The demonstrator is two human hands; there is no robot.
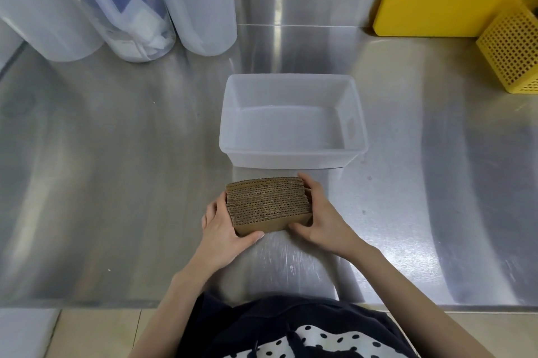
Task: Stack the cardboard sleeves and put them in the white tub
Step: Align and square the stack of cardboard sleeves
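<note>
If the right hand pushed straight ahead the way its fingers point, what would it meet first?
The right hand already presses the stack of cardboard sleeves; past it, probably the left hand. The white tub lies off that line.

A neat stack of brown cardboard sleeves (269, 201) stands on edge near the counter's front edge; the empty white tub (292, 161) sits just behind it.

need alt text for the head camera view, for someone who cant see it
Two bare hands, left hand and right hand, press a stack of cardboard sleeves together on a steel counter. An empty white tub sits just beyond the stack; a yellow perforated basket stands far right.
</note>
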